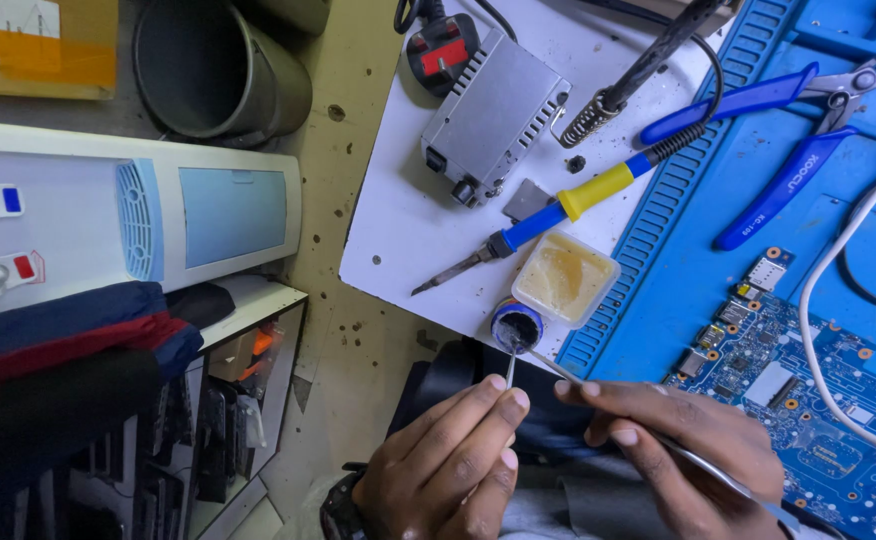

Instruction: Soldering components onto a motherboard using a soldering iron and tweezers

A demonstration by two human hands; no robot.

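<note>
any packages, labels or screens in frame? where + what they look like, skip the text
Cardboard box: top left corner, brown, with a white paper label and an orange tape strip.
Water dispenser: left side, white, with a pale blue rectangular panel and red and blue tap tags.
Flux tub: table edge above the hands, small square clear tub, yellow contents.
Plug: top centre, black with a red label.
No screens.

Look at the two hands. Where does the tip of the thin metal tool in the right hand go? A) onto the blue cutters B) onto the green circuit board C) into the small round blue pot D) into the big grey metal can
C: the right hand holds thin metal tweezers whose tip reaches into the small round blue pot, beside the square tub of yellow paste.
</note>
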